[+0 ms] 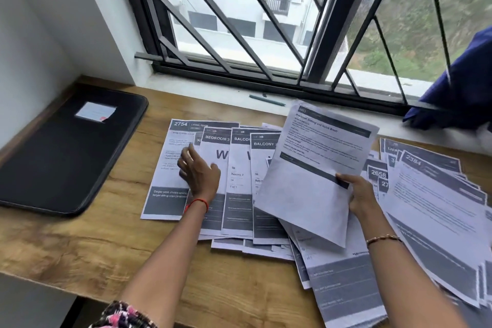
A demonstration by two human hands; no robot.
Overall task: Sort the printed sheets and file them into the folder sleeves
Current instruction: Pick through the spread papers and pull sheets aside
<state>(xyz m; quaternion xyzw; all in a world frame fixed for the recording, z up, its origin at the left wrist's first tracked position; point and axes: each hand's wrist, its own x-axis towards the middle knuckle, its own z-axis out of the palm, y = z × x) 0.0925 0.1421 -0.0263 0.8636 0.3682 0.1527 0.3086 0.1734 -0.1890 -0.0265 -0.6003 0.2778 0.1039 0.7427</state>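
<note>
Daylight is coming through a barred window (pixel 344 8) onto a wooden desk (pixel 80 247) sitting against a white wall (pixel 40 21); a blue cloth (pixel 463 88) is lying on the sill (pixel 213 92).

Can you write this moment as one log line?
step: sorting | left hand: flat on spread sheets | right hand: holds lifted sheet | folder: closed, at left

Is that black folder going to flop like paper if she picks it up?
Probably not: the black folder lies flat with thick, piped edges, so it likely stays stiff. It looks heavier than the sheet her right hand holds. Pushed, it should slide, not roll.
</note>
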